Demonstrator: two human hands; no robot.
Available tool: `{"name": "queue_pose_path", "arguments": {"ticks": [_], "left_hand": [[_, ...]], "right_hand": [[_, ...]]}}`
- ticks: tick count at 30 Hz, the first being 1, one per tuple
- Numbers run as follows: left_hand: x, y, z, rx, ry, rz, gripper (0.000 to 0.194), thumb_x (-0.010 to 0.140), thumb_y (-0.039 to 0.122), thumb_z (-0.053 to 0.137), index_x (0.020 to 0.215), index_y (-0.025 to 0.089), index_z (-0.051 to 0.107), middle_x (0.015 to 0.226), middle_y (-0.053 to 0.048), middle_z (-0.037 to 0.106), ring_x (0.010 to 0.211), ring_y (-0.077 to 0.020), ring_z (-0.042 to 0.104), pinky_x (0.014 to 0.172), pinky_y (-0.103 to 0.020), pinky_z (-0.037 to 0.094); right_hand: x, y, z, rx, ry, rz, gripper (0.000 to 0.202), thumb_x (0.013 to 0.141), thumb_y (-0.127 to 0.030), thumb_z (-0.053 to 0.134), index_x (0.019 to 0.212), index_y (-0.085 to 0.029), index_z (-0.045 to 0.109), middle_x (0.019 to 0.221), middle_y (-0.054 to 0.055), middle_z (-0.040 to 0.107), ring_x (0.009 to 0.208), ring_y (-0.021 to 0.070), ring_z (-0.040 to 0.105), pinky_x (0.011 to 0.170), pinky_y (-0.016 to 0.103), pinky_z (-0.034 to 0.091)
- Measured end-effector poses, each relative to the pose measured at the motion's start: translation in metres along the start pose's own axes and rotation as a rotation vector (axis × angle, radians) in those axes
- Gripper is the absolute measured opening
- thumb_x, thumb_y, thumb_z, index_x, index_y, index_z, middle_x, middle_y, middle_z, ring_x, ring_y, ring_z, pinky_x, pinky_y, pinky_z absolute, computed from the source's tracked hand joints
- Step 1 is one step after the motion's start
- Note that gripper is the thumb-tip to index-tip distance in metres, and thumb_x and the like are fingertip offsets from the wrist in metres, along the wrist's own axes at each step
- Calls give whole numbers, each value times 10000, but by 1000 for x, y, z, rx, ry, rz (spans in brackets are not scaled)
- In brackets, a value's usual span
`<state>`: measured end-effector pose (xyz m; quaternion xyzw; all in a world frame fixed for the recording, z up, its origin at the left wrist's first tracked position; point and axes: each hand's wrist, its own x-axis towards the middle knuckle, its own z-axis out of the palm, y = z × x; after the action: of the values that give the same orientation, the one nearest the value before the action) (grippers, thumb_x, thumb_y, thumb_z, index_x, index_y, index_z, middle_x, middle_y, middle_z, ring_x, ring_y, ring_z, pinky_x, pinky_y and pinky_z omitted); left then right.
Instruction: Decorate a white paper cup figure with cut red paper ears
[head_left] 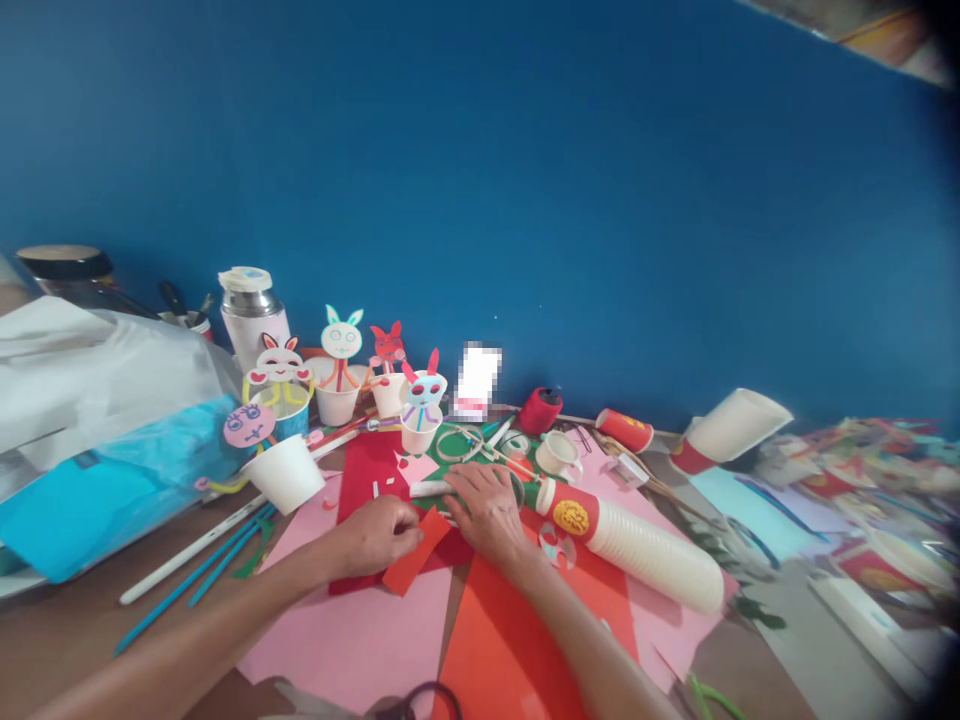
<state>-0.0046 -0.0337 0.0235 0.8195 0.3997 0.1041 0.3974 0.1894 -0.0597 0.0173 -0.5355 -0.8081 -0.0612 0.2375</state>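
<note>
My left hand [381, 538] is closed, with its fingertips on a small orange-red paper strip [414, 562] over the dark red sheet [356, 500]. To its right, my right hand [489, 512] lies palm down with fingers stretched out, at the end of a white stick-like piece [429, 489]. Whether the fingers grip that piece cannot be made out. Tiny white scraps [390, 481] and a pink paper piece [416, 466] lie just beyond my left hand. Under my right forearm spreads a large orange sheet [495, 640].
Paper-cup figures with animal faces [342, 345] stand at the back left beside a thermos [253, 310]. A long stack of paper cups [652, 550] lies at the right, near a white mug [559, 455]. Dark scissor handles [435, 690] show at the front edge. A blue wall [480, 180] rises behind.
</note>
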Motion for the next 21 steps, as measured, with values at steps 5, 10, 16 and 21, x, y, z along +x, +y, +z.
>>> {"name": "queue_pose_path", "arguments": {"ticks": [5, 10, 16, 21], "left_hand": [[-2, 1, -2, 31, 0, 12, 250, 704, 296, 420, 501, 167, 352, 471, 45, 333, 469, -80, 301, 460, -237, 184], [-3, 1, -6, 41, -4, 27, 254, 692, 295, 441, 492, 166, 353, 466, 50, 330, 460, -76, 296, 457, -241, 178], [-4, 0, -11, 5, -59, 51, 286, 698, 319, 455, 489, 167, 331, 483, 54, 277, 460, -72, 256, 449, -243, 158], [-5, -2, -10, 27, -94, 58, 305, 702, 344, 475, 480, 164, 367, 473, 50, 294, 447, -74, 246, 452, -248, 146]], "right_hand": [[-2, 0, 6, -29, -69, 26, 309, 803, -270, 562, 1107, -228, 523, 1102, 55, 594, 1051, 212, 475, 933, 384, 223], [-3, 5, 7, -75, -100, 21, 200, 827, -223, 525, 1021, -245, 565, 926, 28, 644, 911, 184, 537, 937, 382, 212], [-4, 15, -2, -91, -117, 2, 171, 816, -217, 524, 971, -255, 586, 899, 17, 642, 880, 174, 544, 933, 353, 224], [-4, 23, -11, -68, -171, 2, 163, 776, -182, 521, 910, -243, 593, 857, 11, 644, 872, 180, 544, 941, 363, 211]]}}
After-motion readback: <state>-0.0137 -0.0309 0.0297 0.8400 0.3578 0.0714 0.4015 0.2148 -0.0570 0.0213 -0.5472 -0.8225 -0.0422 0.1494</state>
